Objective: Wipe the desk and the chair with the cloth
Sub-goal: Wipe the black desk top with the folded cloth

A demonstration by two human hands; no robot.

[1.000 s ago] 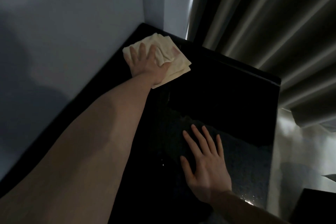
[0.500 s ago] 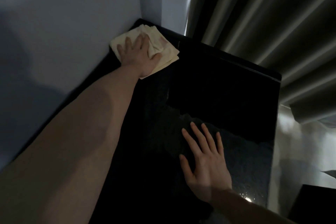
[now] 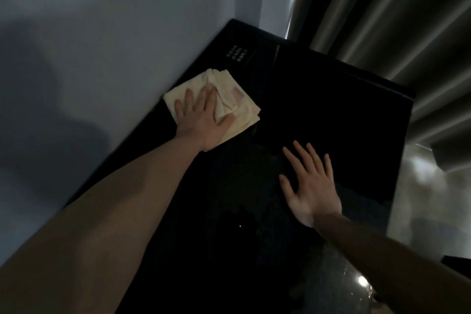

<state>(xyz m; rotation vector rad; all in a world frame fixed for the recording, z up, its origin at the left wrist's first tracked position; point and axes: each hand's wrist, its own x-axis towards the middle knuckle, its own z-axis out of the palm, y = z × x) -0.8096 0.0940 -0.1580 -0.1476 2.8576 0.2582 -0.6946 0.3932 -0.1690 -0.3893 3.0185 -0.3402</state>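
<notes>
A glossy black desk (image 3: 318, 115) fills the middle of the view, its left edge against a pale wall. A folded cream cloth (image 3: 239, 102) lies on the desk near that wall. My left hand (image 3: 204, 120) presses flat on the cloth with straight fingers and covers its near half. My right hand (image 3: 311, 186) rests palm down on the bare desk, fingers spread, to the right of the cloth and nearer to me. The chair is not in view.
A small panel of pale buttons (image 3: 237, 53) is set in the desk's far corner. Grey curtains (image 3: 395, 13) hang behind the desk's far edge. The pale wall (image 3: 102, 46) runs along the left. A light floor (image 3: 428, 199) shows past the desk's right edge.
My left hand has drawn the cloth back from the far corner toward me along the wall, uncovering the button panel. My right hand stays flat on the desk.
</notes>
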